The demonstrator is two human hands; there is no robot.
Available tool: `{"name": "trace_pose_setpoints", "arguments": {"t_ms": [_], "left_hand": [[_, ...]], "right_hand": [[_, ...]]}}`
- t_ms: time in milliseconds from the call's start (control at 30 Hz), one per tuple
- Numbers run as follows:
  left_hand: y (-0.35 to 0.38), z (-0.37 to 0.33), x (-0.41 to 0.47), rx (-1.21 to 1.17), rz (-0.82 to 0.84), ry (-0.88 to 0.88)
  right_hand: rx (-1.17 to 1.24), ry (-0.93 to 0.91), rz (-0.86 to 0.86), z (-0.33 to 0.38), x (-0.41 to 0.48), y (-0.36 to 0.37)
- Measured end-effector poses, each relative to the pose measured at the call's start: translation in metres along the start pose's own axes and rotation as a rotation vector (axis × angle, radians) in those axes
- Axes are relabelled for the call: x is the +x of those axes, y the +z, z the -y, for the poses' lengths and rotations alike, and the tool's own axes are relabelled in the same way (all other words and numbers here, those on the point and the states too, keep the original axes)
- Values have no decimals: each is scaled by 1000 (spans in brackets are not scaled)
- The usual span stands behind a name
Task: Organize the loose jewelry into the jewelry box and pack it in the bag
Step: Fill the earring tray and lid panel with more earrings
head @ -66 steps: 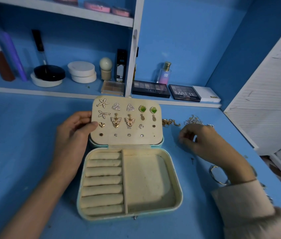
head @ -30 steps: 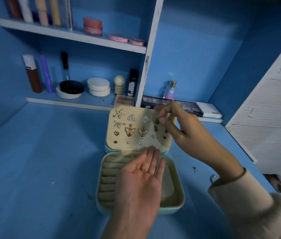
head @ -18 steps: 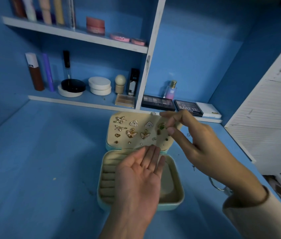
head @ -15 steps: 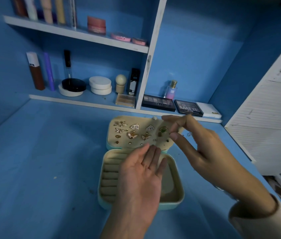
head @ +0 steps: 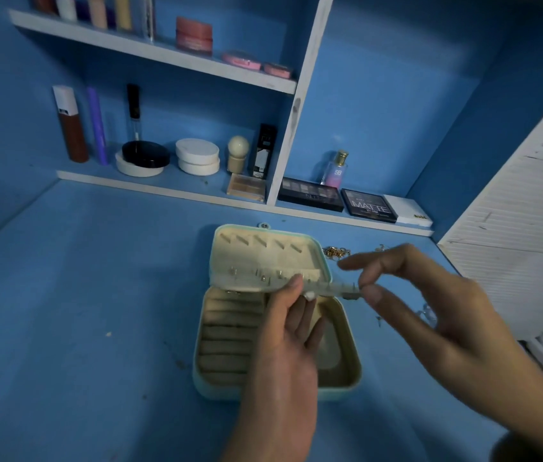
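Jewelry box (head: pixel 336 393) lining looks like matte beige velvet, shell smooth teal, maybe faux leather. Table (head: pixel 80 295) is scuffed matte blue paint; shelf (head: pixel 163 51) chipped white-painted wood. Gold chain (head: pixel 336 252) shiny metal.

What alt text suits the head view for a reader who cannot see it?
Two hands hold the earring panel of an open jewelry box level over the box: left hand at its middle, right hand pinching its corner. Gold chains lie on the desk beyond.

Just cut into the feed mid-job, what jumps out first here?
The open jewelry box mid-table: left hand and right hand both pinch its earring panel, tilted nearly edge-on over it. A loose gold chain lies right of the lid; cosmetics line the shelf behind.
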State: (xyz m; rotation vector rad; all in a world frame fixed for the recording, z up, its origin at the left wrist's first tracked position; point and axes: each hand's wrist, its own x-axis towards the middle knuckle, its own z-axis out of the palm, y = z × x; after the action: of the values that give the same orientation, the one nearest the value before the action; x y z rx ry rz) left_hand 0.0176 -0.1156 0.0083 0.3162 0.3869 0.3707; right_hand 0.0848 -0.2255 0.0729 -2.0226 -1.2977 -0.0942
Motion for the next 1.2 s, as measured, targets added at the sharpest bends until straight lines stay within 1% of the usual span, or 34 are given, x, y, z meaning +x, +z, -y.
{"name": "trace_pose_setpoints", "arguments": {"t_ms": [67,133,267,367,433,633,833,1200], "left_hand": [[-2,0,-1,-37,1,2],[-5,1,0,-54,0,3],[-6,3,1,-73,-10,-6],[-5,3,3,-97,-8,-8],[-4,3,3,-104,2,-15],[-1,3,7,-151,-38,-39],[-1,4,8,-154,-40,-42],[0,5,8,-178,-51,-30]], "right_hand": [[115,86,-4,-9,14,-4],[198,185,39,-23,32,-4],[140,324,234,-52,63,9],[143,418,388,-61,75,19],[132,453,459,-63,80,22],[158,460,512,-62,86,23],[149,443,543,-64,88,22],[23,347,600,-65,92,22]]}}
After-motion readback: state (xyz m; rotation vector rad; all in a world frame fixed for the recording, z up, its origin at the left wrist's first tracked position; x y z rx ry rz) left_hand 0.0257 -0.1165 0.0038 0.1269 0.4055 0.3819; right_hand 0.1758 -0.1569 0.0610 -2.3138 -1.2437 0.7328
